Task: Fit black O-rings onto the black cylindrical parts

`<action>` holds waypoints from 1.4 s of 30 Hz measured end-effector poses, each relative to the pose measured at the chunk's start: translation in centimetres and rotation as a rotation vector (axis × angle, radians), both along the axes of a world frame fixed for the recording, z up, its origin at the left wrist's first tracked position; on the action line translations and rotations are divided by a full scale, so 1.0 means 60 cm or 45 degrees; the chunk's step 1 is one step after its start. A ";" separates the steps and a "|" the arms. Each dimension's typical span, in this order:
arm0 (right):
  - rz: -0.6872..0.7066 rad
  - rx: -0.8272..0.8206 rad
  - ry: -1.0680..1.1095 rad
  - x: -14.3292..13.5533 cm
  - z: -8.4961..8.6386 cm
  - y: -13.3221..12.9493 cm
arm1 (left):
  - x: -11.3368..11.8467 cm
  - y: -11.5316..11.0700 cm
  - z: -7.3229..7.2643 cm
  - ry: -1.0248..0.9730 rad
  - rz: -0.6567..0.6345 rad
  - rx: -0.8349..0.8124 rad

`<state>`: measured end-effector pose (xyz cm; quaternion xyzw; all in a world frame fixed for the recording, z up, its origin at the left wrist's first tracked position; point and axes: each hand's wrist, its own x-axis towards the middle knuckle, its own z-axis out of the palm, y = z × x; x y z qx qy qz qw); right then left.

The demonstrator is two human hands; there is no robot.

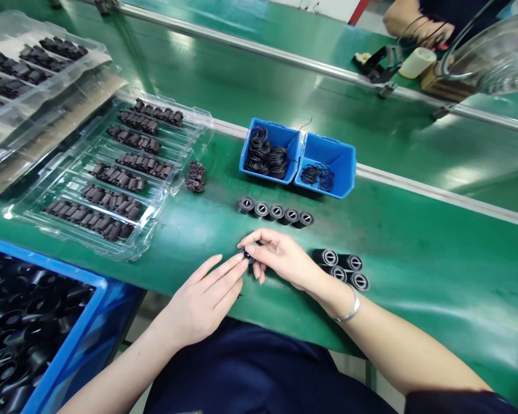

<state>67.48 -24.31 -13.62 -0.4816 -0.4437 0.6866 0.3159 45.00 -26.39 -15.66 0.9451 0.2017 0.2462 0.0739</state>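
Note:
My right hand (280, 257) pinches a small dark part (248, 256) between thumb and fingers, just over the green table near its front edge. The fingertips of my left hand (211, 299) touch the same part from the left, its fingers stretched out. Much of the part is hidden by the fingers. Beyond my hands stands a row of black cylinders (277, 213) with slotted round ends. More black cylinders (337, 272) lie beside my right wrist.
Two blue bins (327, 167) hold black rings. Left of them are a small pile of brown parts (195, 176) and a clear tray (153, 198) of dark parts, with stacked trays (38, 86) behind. A blue crate (99, 293) holds black pieces. Across the table, a person's hands (427, 31) work.

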 end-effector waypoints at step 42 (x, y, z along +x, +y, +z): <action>-0.064 -0.288 0.505 0.015 -0.002 -0.029 | 0.009 -0.007 0.000 0.081 -0.048 -0.069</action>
